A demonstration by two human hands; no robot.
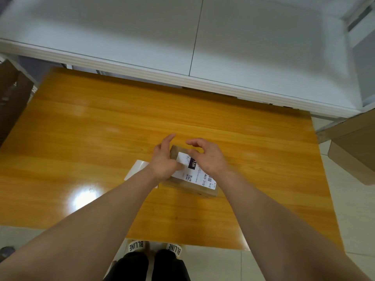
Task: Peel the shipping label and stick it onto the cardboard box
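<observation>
A small brown cardboard box [205, 190] lies on the orange wooden table [101, 128]. A white shipping label [199, 176] with a QR code, a barcode and black print lies flat on the box's top. My left hand [165, 161] rests at the box's left end, its thumb on the label's edge and its fingers spread. My right hand [207, 157] hovers over the label's far part, fingers curled and apart, the thumb touching the label. A white backing sheet [138, 169] lies on the table left of the box, partly hidden by my left forearm.
A white cabinet top [182, 37] runs along the table's far edge. Large cardboard boxes stand at the right [353, 151] and at the left [12, 94] of the table. My feet in slippers [155, 248] are on the tiled floor below the near edge.
</observation>
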